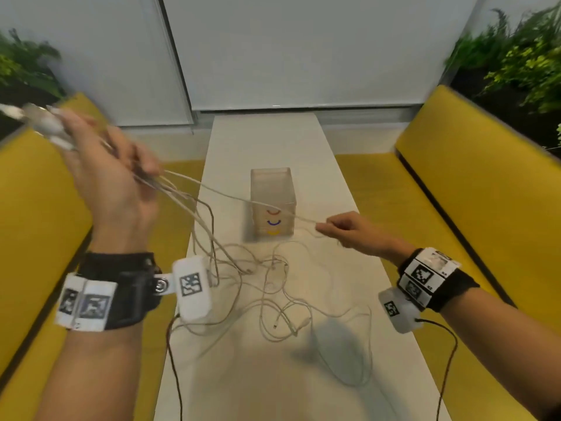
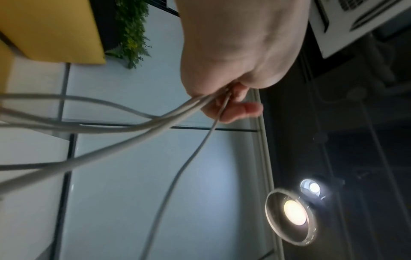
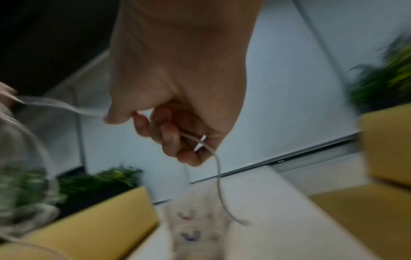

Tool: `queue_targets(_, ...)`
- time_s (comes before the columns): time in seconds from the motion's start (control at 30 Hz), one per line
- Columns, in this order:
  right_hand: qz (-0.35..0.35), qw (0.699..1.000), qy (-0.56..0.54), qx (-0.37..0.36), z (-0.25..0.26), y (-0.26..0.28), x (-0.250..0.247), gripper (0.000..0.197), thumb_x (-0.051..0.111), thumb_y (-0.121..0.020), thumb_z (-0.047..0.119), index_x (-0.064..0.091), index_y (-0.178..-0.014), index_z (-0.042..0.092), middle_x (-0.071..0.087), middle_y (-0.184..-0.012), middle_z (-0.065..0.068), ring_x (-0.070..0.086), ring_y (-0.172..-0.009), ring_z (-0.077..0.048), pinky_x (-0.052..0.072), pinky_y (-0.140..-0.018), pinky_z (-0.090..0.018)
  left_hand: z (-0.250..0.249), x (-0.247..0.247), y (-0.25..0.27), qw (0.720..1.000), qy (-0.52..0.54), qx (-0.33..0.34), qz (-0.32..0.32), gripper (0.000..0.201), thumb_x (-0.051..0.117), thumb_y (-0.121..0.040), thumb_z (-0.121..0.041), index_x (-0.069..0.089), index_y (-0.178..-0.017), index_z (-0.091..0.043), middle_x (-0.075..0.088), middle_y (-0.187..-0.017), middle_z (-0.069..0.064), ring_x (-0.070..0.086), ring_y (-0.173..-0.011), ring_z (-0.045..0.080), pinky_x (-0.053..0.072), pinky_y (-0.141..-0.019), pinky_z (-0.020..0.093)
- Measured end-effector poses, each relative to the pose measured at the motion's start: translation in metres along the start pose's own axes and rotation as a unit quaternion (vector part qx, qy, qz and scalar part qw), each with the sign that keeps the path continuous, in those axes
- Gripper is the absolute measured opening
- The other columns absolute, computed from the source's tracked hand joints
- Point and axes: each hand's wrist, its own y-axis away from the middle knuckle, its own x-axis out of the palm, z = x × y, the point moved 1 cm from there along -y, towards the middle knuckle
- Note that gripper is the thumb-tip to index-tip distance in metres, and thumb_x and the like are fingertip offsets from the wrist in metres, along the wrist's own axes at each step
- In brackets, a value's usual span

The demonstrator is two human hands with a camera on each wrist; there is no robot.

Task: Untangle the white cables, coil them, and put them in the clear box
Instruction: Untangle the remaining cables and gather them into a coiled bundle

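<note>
A tangle of white cables point(image 1: 273, 287) lies on the white table point(image 1: 349, 375) in front of the clear box point(image 1: 272, 202), which stands upright with coloured arcs on its front. My left hand point(image 1: 115, 165) is raised high at the left and grips a bunch of white cables point(image 2: 169, 119), their plug ends sticking out past the fingers point(image 1: 45, 123). One strand point(image 1: 243, 199) runs taut across the box front to my right hand point(image 1: 343, 229), which pinches it. In the right wrist view the curled fingers point(image 3: 171, 139) hold this cable point(image 3: 219, 176), and its loose end hangs down.
Yellow benches point(image 1: 473, 214) flank the narrow table on both sides. Green plants point(image 1: 522, 56) stand behind each bench. A white wall and blinds close off the far end. Dark wires point(image 1: 174, 360) trail from the wrist cameras over the table edges.
</note>
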Motion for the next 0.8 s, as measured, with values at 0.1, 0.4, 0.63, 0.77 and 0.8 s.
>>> queue_targets(0.1, -0.063, 0.996, 0.044, 0.042, -0.030, 0.006, -0.022, 0.064, 0.061, -0.082, 0.064, 0.036, -0.061, 0.009, 0.029, -0.061, -0.004, 0.029, -0.055, -0.016, 0.024, -0.055, -0.033, -0.007, 0.003, 0.003, 1.000, -0.012, 0.008, 0.011, 0.027, 0.033, -0.108, -0.039, 0.038, -0.088, -0.021, 0.020, -0.062, -0.001, 0.017, -0.051, 0.013, 0.021, -0.043, 0.025)
queue_targets(0.4, -0.164, 0.965, 0.157, 0.133, -0.052, -0.002, -0.054, 0.022, 0.048, -0.097, 0.029, 0.042, -0.082, 0.013, 0.042, -0.075, 0.003, 0.040, -0.075, -0.017, 0.032, -0.062, -0.032, 0.005, 0.019, 0.020, 0.994, -0.086, -0.034, 0.066, 0.041, 0.050, -0.103, -0.036, 0.038, -0.067, -0.024, 0.022, -0.059, -0.003, 0.018, -0.052, 0.014, 0.021, -0.043, 0.026)
queue_targets(0.63, -0.084, 0.920, 0.373, 0.085, -0.033, -0.017, -0.029, 0.037, 0.026, -0.089, 0.044, 0.054, -0.102, 0.024, 0.045, -0.095, -0.001, 0.041, -0.098, -0.022, 0.031, -0.089, -0.042, 0.022, 0.037, 0.034, 0.976, -0.143, -0.067, 0.152, 0.041, 0.043, -0.106, -0.036, 0.044, -0.066, -0.027, 0.032, -0.057, -0.006, 0.021, -0.052, 0.013, 0.022, -0.047, 0.027)
queue_targets(0.77, -0.016, 0.943, 0.307, 0.129, -0.075, -0.015, -0.013, 0.038, 0.050, -0.094, 0.025, 0.051, -0.133, 0.021, 0.045, -0.134, -0.014, 0.037, -0.128, -0.034, 0.034, -0.104, -0.045, 0.023, 0.036, 0.035, 0.971, -0.148, -0.065, 0.174, 0.039, 0.040, -0.107, -0.035, 0.042, -0.069, -0.024, 0.031, -0.058, -0.006, 0.018, -0.054, 0.016, 0.019, -0.049, 0.030)
queue_targets(0.8, -0.004, 0.946, 0.291, 0.147, -0.084, -0.011, -0.006, 0.048, 0.055, -0.092, 0.022, 0.045, -0.139, 0.020, 0.038, -0.143, -0.016, 0.033, -0.134, -0.035, 0.033, -0.108, -0.046, 0.026, 0.035, 0.038, 0.970, -0.152, -0.071, 0.177, 0.037, 0.040, -0.107, -0.034, 0.040, -0.071, -0.022, 0.030, -0.058, -0.006, 0.017, -0.056, 0.018, 0.017, -0.050, 0.032)
